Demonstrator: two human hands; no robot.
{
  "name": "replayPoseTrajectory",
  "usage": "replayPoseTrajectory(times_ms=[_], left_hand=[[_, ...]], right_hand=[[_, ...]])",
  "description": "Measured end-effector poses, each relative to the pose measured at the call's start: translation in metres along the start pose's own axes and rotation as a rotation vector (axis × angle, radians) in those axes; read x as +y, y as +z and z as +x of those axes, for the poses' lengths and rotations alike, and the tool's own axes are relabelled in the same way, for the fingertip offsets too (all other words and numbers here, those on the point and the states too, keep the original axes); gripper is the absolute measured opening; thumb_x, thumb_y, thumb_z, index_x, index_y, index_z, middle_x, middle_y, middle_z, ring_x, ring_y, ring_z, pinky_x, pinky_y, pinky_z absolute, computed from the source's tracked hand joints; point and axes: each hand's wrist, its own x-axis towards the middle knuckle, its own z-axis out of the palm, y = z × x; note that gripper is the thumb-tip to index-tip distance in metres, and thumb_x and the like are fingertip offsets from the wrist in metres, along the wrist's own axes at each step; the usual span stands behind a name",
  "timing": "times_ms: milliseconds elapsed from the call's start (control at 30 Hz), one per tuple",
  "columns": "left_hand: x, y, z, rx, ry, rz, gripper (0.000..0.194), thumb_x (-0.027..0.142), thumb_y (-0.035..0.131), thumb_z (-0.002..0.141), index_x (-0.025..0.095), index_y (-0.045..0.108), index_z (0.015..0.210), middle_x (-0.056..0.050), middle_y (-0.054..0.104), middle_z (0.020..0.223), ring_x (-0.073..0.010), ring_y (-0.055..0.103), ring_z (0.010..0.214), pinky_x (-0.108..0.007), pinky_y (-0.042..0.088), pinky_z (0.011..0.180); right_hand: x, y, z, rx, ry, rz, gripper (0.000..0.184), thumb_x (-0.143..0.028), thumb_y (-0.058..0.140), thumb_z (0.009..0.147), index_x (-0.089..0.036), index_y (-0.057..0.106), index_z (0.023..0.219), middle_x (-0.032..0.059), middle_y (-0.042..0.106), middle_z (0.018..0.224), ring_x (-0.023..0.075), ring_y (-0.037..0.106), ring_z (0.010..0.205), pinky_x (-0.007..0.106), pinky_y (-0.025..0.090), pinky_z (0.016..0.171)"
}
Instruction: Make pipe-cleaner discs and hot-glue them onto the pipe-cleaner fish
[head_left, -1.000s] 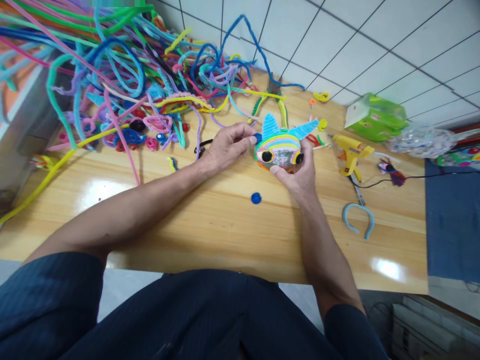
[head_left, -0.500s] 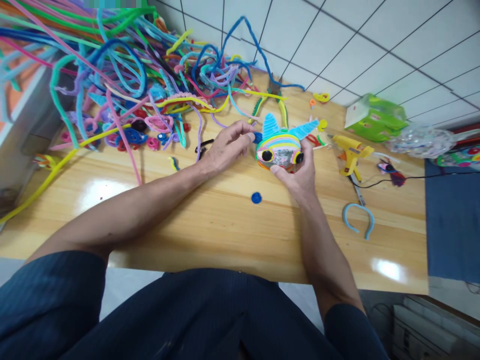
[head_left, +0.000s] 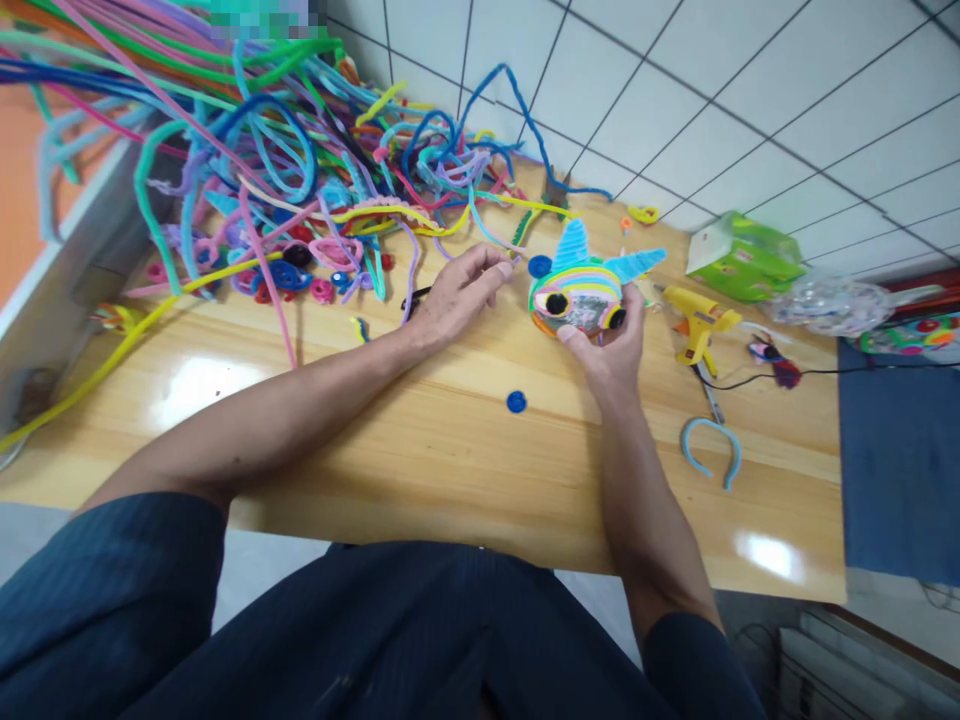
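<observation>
My right hand grips a colourful pipe-cleaner animal head from its right and lower side, thumb across the front. The head has two light-blue pointed ears, striped bands on top, black-and-yellow eyes and a bare greyish patch in the middle. A blue coiled disc shows at its upper left edge; whether it is attached I cannot tell. Left of the head, my left hand hovers with loosely bent fingers apart, and nothing visible in them. Another blue coiled disc lies on the table below the head.
Many loose pipe cleaners heap up at the back left, with small coiled pieces before them. On the right are a yellow glue gun with its cord, a light-blue bent pipe cleaner and a green package. A tiled wall stands behind.
My left fingers have come away from the blue disc beside the head, leaving a gap. My right hand and the head have shifted slightly right. The camera view has moved a little too.
</observation>
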Motion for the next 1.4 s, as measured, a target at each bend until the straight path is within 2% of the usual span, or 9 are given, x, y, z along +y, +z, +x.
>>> replayPoseTrajectory(times_ms=[133,267,400,500,600,700,1033,1233,1400], left_hand=[[-0.003,-0.010,0.004,0.029,0.122,0.244,0.022,0.038,0.059,0.111,0.021,0.071,0.110,-0.007,0.078,0.107,-0.0190,0.072,0.098,-0.035,0.059,0.091],[0.007,-0.007,0.006,-0.054,0.171,0.527,0.024,0.027,0.059,0.105,0.019,0.072,0.123,-0.012,0.077,0.127,-0.0253,0.072,0.118,-0.043,0.058,0.109],[0.022,0.015,0.023,-0.187,0.093,0.871,0.042,0.025,0.063,0.100,0.015,0.068,0.141,-0.021,0.067,0.148,-0.0355,0.066,0.132,-0.050,0.054,0.115],[0.024,0.029,0.050,-0.166,-0.019,1.009,0.051,0.029,0.063,0.103,0.011,0.062,0.150,-0.026,0.065,0.149,-0.0410,0.066,0.132,-0.053,0.054,0.111],[0.021,0.034,0.075,-0.086,-0.169,1.001,0.039,0.027,0.052,0.109,0.013,0.066,0.143,-0.024,0.070,0.145,-0.0369,0.069,0.128,-0.048,0.055,0.107],[0.018,0.034,0.083,-0.083,-0.195,0.992,0.035,0.025,0.049,0.111,0.013,0.070,0.136,-0.024,0.074,0.140,-0.0360,0.071,0.125,-0.046,0.055,0.103],[0.028,0.013,0.050,-0.166,-0.155,1.094,0.029,0.028,0.055,0.106,0.011,0.075,0.120,-0.024,0.078,0.125,-0.0395,0.074,0.118,-0.046,0.054,0.096],[0.026,0.005,0.037,-0.173,-0.118,1.095,0.026,0.026,0.056,0.105,0.014,0.077,0.111,-0.022,0.079,0.120,-0.0372,0.074,0.114,-0.046,0.053,0.098],[0.024,0.000,0.025,-0.218,-0.104,1.083,0.026,0.028,0.055,0.106,0.015,0.078,0.111,-0.019,0.079,0.119,-0.0334,0.073,0.111,-0.044,0.052,0.097]], right_hand=[[-0.010,-0.004,0.019,0.048,-0.013,0.019,0.086,-0.057,0.094,0.075,-0.039,0.055,0.150,0.0059,0.068,0.148,0.0316,0.068,0.142,0.060,0.055,0.126],[-0.009,-0.013,0.035,0.132,-0.035,0.019,0.085,-0.060,0.093,0.074,-0.036,0.057,0.147,0.0075,0.068,0.148,0.0335,0.068,0.140,0.063,0.053,0.125],[-0.003,-0.022,0.043,0.147,-0.047,0.012,0.087,-0.062,0.089,0.077,-0.034,0.051,0.151,0.0103,0.066,0.150,0.0346,0.068,0.140,0.065,0.053,0.125],[-0.001,-0.021,0.046,0.155,-0.024,-0.009,0.089,-0.060,0.087,0.080,-0.032,0.047,0.154,0.0132,0.065,0.153,0.0348,0.069,0.140,0.064,0.055,0.122],[0.000,-0.012,0.050,0.157,0.008,-0.021,0.091,-0.058,0.086,0.082,-0.028,0.045,0.157,0.0163,0.065,0.153,0.0332,0.070,0.137,0.060,0.056,0.121],[0.001,0.003,0.058,0.161,0.058,-0.028,0.093,-0.055,0.087,0.080,-0.026,0.044,0.158,0.0167,0.065,0.152,0.0321,0.070,0.136,0.058,0.056,0.122],[0.006,0.045,0.067,0.115,0.162,-0.111,0.085,-0.044,0.089,0.078,-0.021,0.050,0.150,0.0176,0.067,0.149,0.0307,0.069,0.134,0.053,0.056,0.120],[0.010,0.048,0.054,0.074,0.109,-0.186,0.092,-0.048,0.088,0.081,-0.025,0.045,0.159,0.0170,0.065,0.153,0.0322,0.067,0.138,0.055,0.056,0.119],[0.007,0.044,0.052,0.024,0.154,-0.174,0.095,-0.049,0.088,0.080,-0.025,0.045,0.160,0.0182,0.064,0.156,0.0341,0.065,0.143,0.056,0.052,0.124]])
